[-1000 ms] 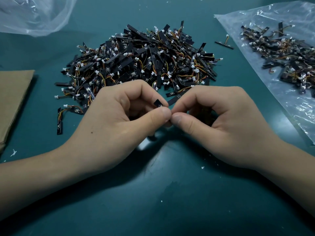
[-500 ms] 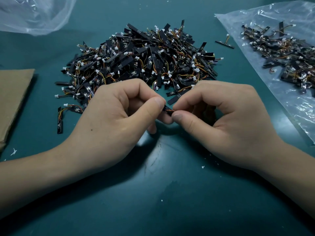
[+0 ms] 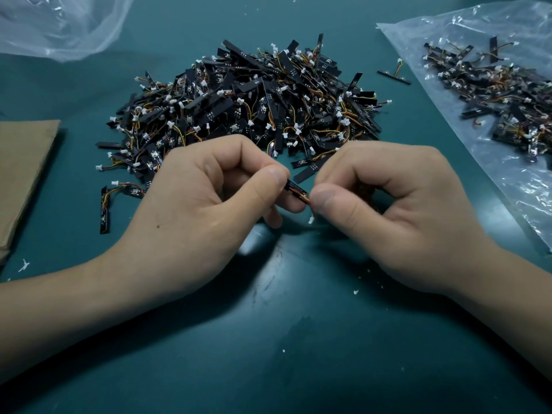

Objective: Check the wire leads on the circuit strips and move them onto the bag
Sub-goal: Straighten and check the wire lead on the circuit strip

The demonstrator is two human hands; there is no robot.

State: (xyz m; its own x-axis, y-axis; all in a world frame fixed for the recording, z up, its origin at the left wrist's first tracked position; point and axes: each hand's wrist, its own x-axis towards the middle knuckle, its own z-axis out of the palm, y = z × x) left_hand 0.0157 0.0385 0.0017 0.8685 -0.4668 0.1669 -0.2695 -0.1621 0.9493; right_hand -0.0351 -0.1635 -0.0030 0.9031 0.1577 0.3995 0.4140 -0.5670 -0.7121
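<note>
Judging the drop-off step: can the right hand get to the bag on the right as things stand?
Probably yes: only bare table lies between the right hand and the bag, though it and the left hand pinch a strip.

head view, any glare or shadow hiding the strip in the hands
Head view: a pale glare patch on the table sits just below the left hand and right hand; both cast dark shadows toward the camera; the bag glints; the strip is dim but sharp, partly hidden by thumbs.
</note>
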